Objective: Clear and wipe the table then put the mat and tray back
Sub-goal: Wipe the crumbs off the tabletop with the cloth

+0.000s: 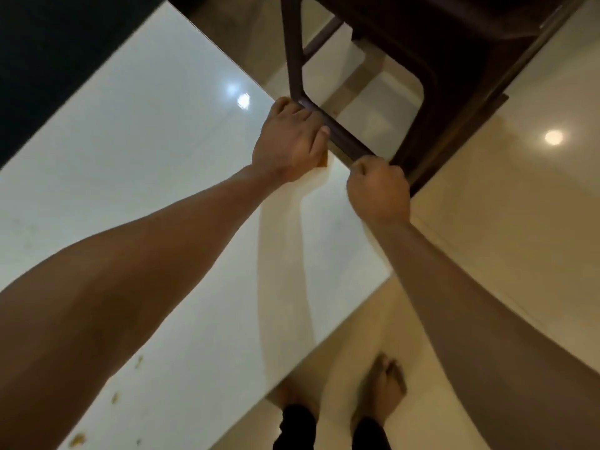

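A glossy white table (pixel 136 164) runs from the lower left to the upper middle of the head view. A dark brown plastic chair (pixel 431 69) stands off its far right edge. My left hand (pixel 289 141) grips the chair's top rail near its left corner. My right hand (pixel 378 190) is curled round the same rail a little further right. Yellowish food crumbs (pixel 78 439) lie on the table near its lower left edge. A small tan patch (pixel 324 161) shows under my left hand; I cannot tell what it is. No mat or tray is in view.
Shiny beige floor tiles (pixel 526 196) spread to the right of the table. My bare feet (pixel 388 381) stand on the floor at the table's near corner. A dark area (pixel 42 60) lies beyond the table's left edge.
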